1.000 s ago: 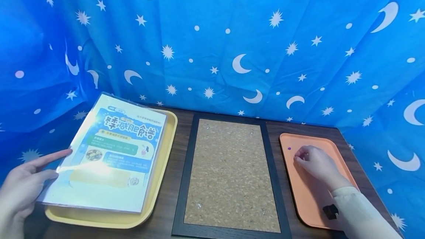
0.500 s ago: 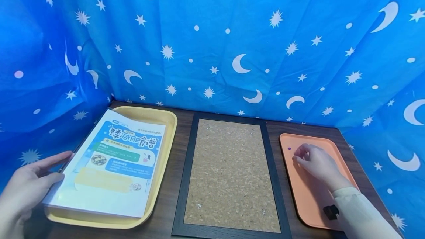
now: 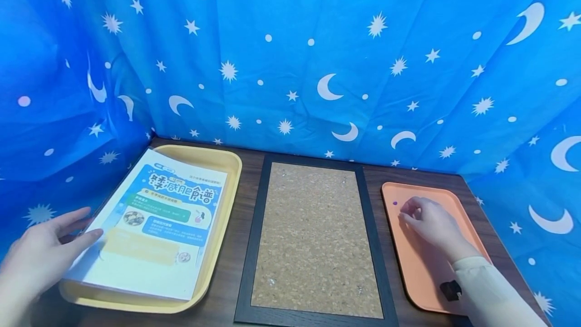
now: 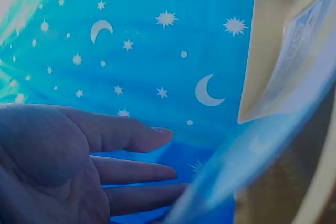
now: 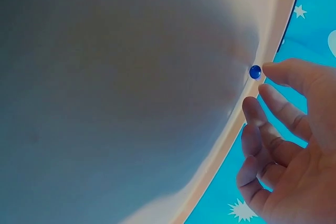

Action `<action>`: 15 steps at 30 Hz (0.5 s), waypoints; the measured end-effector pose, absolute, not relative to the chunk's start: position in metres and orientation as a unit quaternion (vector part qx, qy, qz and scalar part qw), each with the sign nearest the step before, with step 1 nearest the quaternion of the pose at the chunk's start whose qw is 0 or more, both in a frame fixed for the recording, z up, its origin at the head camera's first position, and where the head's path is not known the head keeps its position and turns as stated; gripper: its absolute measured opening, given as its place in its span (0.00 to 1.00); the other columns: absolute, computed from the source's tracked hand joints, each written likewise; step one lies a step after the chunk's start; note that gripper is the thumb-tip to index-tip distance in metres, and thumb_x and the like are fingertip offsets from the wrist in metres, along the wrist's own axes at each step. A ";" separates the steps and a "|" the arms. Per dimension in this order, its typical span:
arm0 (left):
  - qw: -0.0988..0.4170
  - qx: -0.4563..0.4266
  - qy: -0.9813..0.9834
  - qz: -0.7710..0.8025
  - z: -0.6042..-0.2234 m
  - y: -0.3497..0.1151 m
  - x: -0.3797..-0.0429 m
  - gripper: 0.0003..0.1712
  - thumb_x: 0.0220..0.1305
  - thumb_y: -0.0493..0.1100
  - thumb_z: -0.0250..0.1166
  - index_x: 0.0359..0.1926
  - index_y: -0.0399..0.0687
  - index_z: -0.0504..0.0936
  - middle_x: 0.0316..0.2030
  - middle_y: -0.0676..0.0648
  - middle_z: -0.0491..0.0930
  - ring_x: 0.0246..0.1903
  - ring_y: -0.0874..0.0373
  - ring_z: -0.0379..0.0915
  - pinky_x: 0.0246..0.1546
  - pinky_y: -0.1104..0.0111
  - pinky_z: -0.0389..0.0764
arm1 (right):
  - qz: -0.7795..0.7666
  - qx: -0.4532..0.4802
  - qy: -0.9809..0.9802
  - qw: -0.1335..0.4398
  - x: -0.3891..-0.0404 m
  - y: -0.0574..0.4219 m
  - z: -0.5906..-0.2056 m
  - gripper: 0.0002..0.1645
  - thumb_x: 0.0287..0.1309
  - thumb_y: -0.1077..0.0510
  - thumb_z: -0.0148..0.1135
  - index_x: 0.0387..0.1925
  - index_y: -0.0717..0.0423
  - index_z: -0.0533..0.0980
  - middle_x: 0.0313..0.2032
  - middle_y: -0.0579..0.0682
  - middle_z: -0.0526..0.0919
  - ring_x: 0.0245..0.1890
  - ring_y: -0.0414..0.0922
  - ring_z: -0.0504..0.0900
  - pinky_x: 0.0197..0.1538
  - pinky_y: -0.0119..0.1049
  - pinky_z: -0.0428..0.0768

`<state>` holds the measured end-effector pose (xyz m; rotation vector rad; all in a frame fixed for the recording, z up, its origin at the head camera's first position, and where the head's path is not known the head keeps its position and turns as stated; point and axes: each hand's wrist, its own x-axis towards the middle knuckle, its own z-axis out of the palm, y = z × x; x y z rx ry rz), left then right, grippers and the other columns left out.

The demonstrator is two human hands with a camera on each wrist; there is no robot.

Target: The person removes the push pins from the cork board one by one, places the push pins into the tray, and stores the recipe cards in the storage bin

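Note:
A poster (image 3: 154, 216) with a blue, green and yellow printed recipe design lies over the yellow tray (image 3: 234, 165), its left edge reaching past the rim. My left hand (image 3: 45, 251) is beside that edge, fingers extended and thumb over the poster. In the left wrist view the poster's blurred edge (image 4: 247, 145) crosses in front of the fingertips. Over the orange tray (image 3: 422, 276) my right hand (image 3: 428, 223) hovers with loosely bent fingers, nothing visible between thumb and forefinger. A small shiny blue-purple round piece (image 5: 255, 72) sits on the tray close to the thumb tip.
Between the two trays lies a cork board (image 3: 317, 241) in a black frame, with small shiny marks near its corners. A blue curtain (image 3: 295, 54) with moons and stars surrounds the dark wooden table (image 3: 236, 246). A small black object (image 3: 450, 290) shows beside the right sleeve.
The raised poster has come down onto the yellow tray. My left hand's fingers have loosened from its edge, and the thumb has shifted right over it. My right hand stays nearly still.

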<state>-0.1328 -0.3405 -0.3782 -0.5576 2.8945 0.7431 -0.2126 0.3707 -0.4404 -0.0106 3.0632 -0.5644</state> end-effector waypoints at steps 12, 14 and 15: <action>0.025 -0.159 0.967 0.195 -0.354 -0.303 -0.137 0.49 0.72 0.57 0.62 0.78 0.31 0.52 0.75 0.19 0.43 0.71 0.16 0.37 0.63 0.21 0.48 | -0.184 -0.006 0.983 -0.006 -0.215 0.367 -0.437 0.06 0.68 0.53 0.63 0.40 0.51 0.80 0.30 0.47 0.82 0.26 0.44 0.74 0.26 0.36 0.70; 0.014 -0.144 0.969 0.198 -0.353 -0.300 -0.141 0.49 0.71 0.57 0.62 0.78 0.31 0.52 0.75 0.18 0.43 0.71 0.15 0.37 0.62 0.21 0.49 | -0.182 -0.006 0.983 -0.008 -0.215 0.367 -0.437 0.07 0.68 0.52 0.63 0.40 0.51 0.80 0.30 0.48 0.82 0.26 0.44 0.74 0.27 0.36 0.70; 0.010 -0.137 0.970 0.199 -0.352 -0.298 -0.143 0.49 0.71 0.57 0.62 0.78 0.31 0.52 0.74 0.18 0.43 0.71 0.15 0.37 0.61 0.20 0.50 | -0.181 -0.005 0.984 -0.008 -0.216 0.366 -0.437 0.07 0.68 0.52 0.64 0.40 0.51 0.80 0.30 0.48 0.82 0.26 0.44 0.74 0.27 0.37 0.70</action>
